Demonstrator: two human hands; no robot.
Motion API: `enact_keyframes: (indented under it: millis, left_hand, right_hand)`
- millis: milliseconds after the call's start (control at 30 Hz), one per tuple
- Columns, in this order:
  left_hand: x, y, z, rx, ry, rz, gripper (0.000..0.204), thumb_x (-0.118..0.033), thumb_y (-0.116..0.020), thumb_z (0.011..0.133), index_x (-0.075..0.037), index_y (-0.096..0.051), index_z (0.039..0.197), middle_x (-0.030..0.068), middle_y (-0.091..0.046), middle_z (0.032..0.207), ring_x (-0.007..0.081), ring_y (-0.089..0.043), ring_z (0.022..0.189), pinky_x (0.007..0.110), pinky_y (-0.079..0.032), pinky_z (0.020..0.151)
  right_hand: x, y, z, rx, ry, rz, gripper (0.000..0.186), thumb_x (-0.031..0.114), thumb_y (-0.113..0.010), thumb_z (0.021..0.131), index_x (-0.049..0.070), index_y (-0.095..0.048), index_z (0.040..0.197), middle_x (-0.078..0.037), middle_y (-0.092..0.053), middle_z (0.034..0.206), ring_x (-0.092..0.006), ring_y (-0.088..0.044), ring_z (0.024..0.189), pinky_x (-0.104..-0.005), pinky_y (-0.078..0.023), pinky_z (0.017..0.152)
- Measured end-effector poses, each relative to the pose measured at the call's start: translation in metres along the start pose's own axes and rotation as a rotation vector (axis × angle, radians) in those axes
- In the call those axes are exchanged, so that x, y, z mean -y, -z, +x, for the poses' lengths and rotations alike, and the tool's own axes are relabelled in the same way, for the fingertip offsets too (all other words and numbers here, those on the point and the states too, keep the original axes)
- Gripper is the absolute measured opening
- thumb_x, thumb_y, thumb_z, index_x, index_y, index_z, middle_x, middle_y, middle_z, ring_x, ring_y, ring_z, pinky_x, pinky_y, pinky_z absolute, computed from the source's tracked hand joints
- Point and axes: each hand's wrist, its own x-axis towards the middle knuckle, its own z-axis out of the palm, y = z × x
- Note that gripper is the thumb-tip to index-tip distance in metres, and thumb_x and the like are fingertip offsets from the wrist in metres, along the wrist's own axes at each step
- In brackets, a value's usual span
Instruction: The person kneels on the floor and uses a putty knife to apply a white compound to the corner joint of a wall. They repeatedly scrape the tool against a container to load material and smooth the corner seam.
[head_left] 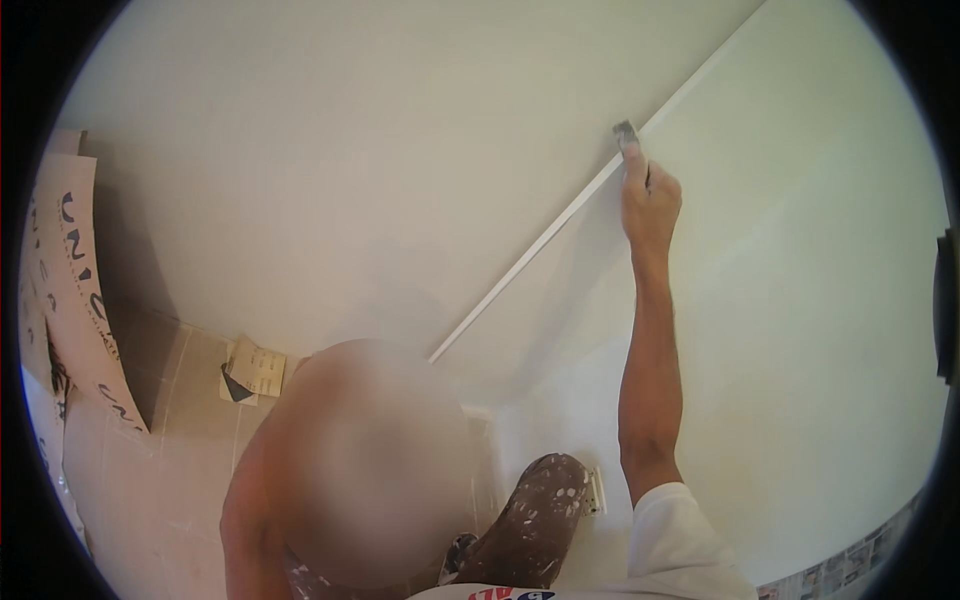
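My right hand (650, 195) is raised at the upper right, closed round a small dark-grey pad (625, 133), which is at a long, narrow white strip (550, 235) running diagonally along the pale wall surface (350, 120). Whether the pad touches the strip is hard to tell. At the lower left, a bare arm (245, 500), apparently my left one, runs into a large blurred patch (370, 455) that hides its hand and whatever lies behind. A paint-spattered dark trouser leg (530, 510) shows at the bottom centre.
Large printed cardboard sheets (75, 280) stand at the left over a beige tiled floor (170, 470). A torn paper scrap (258, 372) lies near the wall. A small white fitting (597, 492) is beside the leg. A band of printed paper (850, 555) lines the lower right edge.
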Motion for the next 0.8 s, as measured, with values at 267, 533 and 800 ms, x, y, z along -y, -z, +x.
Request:
enact_keyframes:
  millis: [267, 533, 800]
  left_hand:
    - [-0.006, 0.004, -0.009, -0.01, -0.004, -0.003, 0.04, -0.033, -0.061, 0.087, -0.012, -0.061, 0.122, 0.012, -0.058, 0.129, 0.0299, -0.053, 0.122, 0.043, -0.045, 0.1]
    - [-0.01, 0.021, -0.034, 0.028, 0.023, 0.027, 0.039, -0.031, -0.061, 0.087, -0.01, -0.062, 0.12, 0.0133, -0.058, 0.128, 0.0306, -0.054, 0.121, 0.043, -0.046, 0.1]
    - [-0.012, 0.024, -0.041, -0.012, 0.0, 0.031, 0.038, -0.032, -0.061, 0.088, -0.007, -0.062, 0.117, 0.014, -0.061, 0.124, 0.03, -0.054, 0.12, 0.043, -0.045, 0.099]
  right_hand:
    - [-0.01, 0.002, -0.001, -0.082, 0.129, -0.069, 0.054, 0.039, -0.048, 0.098, -0.003, -0.053, 0.065, -0.017, -0.048, 0.056, -0.028, -0.045, 0.054, -0.0421, -0.036, 0.055]
    - [-0.019, 0.006, 0.001, -0.053, 0.17, -0.024, 0.055, 0.039, -0.049, 0.098, -0.004, -0.051, 0.064, -0.017, -0.043, 0.055, -0.0259, -0.04, 0.051, -0.0416, -0.035, 0.054]
    - [-0.022, 0.003, -0.001, -0.065, 0.156, 0.06, 0.056, 0.038, -0.053, 0.096, -0.005, -0.047, 0.061, -0.015, -0.039, 0.053, -0.0231, -0.036, 0.051, -0.0405, -0.033, 0.052]
